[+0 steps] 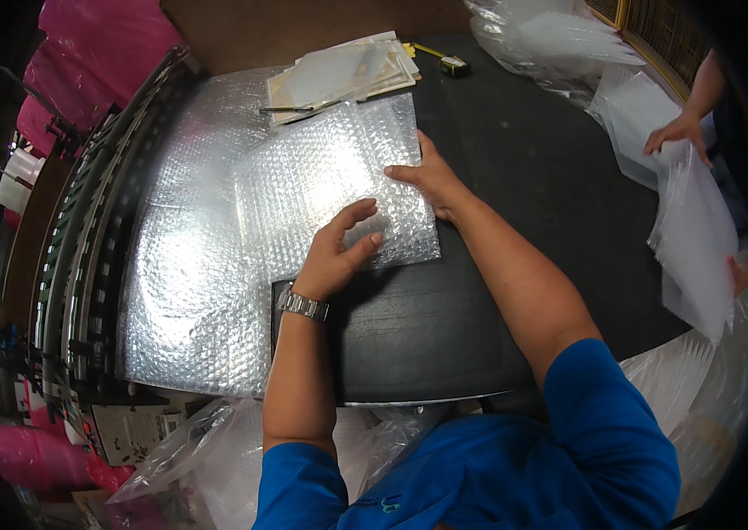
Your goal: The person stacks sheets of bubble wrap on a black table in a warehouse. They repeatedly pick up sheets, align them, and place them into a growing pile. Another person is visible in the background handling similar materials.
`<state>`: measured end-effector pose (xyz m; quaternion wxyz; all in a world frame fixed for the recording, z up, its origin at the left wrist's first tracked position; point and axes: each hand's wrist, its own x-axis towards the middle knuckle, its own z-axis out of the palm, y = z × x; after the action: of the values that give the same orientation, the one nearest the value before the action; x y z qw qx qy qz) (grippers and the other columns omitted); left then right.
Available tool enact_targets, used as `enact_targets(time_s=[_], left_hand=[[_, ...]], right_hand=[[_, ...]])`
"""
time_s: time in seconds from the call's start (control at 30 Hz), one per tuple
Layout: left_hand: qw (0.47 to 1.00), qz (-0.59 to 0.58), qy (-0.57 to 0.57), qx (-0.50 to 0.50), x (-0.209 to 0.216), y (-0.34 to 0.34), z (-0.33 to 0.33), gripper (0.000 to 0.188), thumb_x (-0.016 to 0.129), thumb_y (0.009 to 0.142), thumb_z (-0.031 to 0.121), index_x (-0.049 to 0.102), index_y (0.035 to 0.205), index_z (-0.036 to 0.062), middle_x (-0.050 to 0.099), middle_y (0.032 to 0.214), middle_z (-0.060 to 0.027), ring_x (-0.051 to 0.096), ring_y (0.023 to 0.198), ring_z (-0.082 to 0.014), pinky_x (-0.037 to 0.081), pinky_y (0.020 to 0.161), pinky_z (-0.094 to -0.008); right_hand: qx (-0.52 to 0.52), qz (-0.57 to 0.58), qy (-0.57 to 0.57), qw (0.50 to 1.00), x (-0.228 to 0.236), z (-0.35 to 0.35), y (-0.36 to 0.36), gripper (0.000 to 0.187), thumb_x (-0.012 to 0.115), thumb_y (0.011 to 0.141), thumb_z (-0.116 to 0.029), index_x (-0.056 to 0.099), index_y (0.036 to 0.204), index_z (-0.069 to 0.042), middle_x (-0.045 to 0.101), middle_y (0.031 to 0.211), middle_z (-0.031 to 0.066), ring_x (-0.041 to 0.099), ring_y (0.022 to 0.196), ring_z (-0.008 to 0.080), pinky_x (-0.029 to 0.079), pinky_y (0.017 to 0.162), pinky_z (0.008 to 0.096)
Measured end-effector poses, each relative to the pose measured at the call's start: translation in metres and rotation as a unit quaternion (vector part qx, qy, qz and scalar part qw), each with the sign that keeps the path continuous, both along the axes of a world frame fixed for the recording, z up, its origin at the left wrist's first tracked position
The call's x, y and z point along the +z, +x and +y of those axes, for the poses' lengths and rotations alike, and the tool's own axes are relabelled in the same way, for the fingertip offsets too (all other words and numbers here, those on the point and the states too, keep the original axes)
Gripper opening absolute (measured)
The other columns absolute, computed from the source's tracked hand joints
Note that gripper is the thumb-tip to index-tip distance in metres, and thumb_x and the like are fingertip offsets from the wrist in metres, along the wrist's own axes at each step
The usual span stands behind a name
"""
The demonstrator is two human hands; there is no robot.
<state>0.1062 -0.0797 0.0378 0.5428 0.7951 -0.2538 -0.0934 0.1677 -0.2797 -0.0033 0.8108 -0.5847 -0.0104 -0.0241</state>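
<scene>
A silvery bubble-wrap piece lies over a larger silvery bubble-wrap sheet on the black table. At the piece's right edge is my right hand, its thumb on top and its other fingers at the edge, gripping it. My left hand is over the near part of the same piece, thumb and fingers spread, holding nothing. Whether its palm touches the wrap, I cannot tell. A metal watch is on my left wrist.
Flat paper and plastic sheets, a pen and a tape measure lie at the back. Rollers run along the left side. At right, another person's hand is by translucent bubble bags.
</scene>
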Motion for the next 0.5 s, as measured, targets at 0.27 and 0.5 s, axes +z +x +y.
enact_targets(time_s=[0.27,0.5], left_hand=[[0.988,-0.057,-0.131,0.063,-0.003,0.003,0.004,0.035,0.056,0.085,0.012,0.049,0.117,-0.0003,0.056,0.111,-0.0123,0.052,0.104,-0.0205,0.040,0.092,-0.0337],[0.970,-0.109,-0.169,0.138,-0.009,0.011,0.011,0.027,0.053,0.087,0.009,0.052,0.112,-0.0010,0.058,0.103,-0.0106,0.055,0.093,-0.0160,0.046,0.082,-0.0297]], right_hand=[[0.004,0.003,0.015,1.000,0.002,0.000,-0.002,0.092,0.071,0.069,-0.007,0.009,0.137,0.002,0.040,0.127,0.0203,0.044,0.115,0.0258,0.039,0.093,0.0332],[0.010,0.009,0.012,1.000,0.012,0.001,-0.008,0.090,0.071,0.070,-0.008,0.010,0.136,0.002,0.041,0.125,0.0198,0.045,0.113,0.0254,0.040,0.093,0.0329]])
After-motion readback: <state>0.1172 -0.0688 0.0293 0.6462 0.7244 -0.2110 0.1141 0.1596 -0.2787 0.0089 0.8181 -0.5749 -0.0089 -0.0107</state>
